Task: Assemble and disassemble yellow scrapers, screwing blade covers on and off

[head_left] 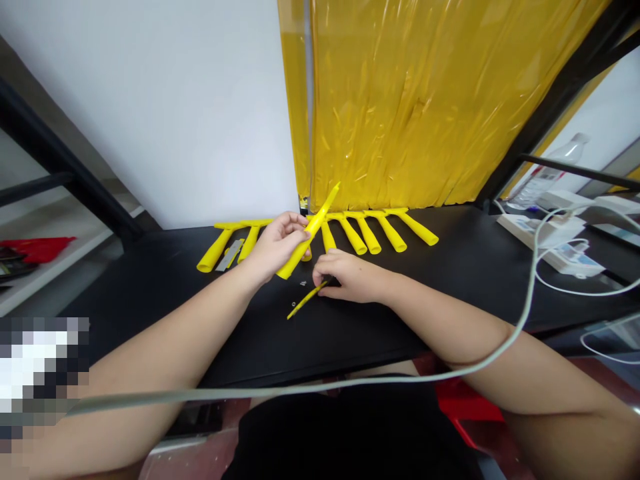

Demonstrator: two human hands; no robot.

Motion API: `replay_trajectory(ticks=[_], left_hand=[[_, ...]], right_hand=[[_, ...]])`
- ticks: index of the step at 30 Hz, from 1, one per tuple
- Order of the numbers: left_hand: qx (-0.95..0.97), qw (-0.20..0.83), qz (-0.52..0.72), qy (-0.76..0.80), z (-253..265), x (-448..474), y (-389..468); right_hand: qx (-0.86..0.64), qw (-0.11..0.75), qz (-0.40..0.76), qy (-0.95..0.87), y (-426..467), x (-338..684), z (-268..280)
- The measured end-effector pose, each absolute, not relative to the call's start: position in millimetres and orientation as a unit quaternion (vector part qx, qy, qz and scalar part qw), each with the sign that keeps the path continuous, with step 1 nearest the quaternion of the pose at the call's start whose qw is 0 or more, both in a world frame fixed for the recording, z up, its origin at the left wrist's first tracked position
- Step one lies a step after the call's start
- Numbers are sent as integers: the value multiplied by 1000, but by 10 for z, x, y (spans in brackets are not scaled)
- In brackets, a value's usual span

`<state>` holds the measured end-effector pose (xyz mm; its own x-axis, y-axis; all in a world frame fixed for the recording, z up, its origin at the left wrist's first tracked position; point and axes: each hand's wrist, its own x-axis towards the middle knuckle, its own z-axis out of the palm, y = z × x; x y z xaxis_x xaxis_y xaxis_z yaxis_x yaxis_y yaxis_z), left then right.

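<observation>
My left hand (283,241) is closed around a yellow plastic handle (316,223), held tilted above the black table, its wide end toward me and its narrow end up and away. To its right and a little nearer, my right hand (345,275) grips one end of a thin yellow strip (306,301), which slants down to the left. Between the hands on the tabletop lie a small metal piece (303,283) and a tiny ring-like part (293,304). Behind both hands stretches a row of similar yellow handles with hollow round ends (395,233); my hands cover some of them.
A grey metal plate (230,255) rests among the handles on the left. White boxes (555,243) and a clear bottle (550,170) are at the right. A pale cable (530,287) loops across the foreground. White and yellow-wrapped panels (400,100) stand behind the table (260,350).
</observation>
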<state>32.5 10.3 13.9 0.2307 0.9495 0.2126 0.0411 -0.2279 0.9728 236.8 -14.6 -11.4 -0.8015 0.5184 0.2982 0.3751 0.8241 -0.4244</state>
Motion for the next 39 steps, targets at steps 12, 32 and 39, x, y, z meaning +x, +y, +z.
replay_trajectory(ticks=[12, 32, 39], left_hand=[[622, 481, 475, 395, 140, 296, 102], [851, 219, 285, 384, 391, 94, 9], [893, 81, 192, 398, 471, 154, -223]], right_hand=[[-275, 252, 286, -883, -110, 2788, 144], [-397, 137, 530, -737, 141, 3190, 124], [-437, 133, 487, -745, 170, 3218, 85]])
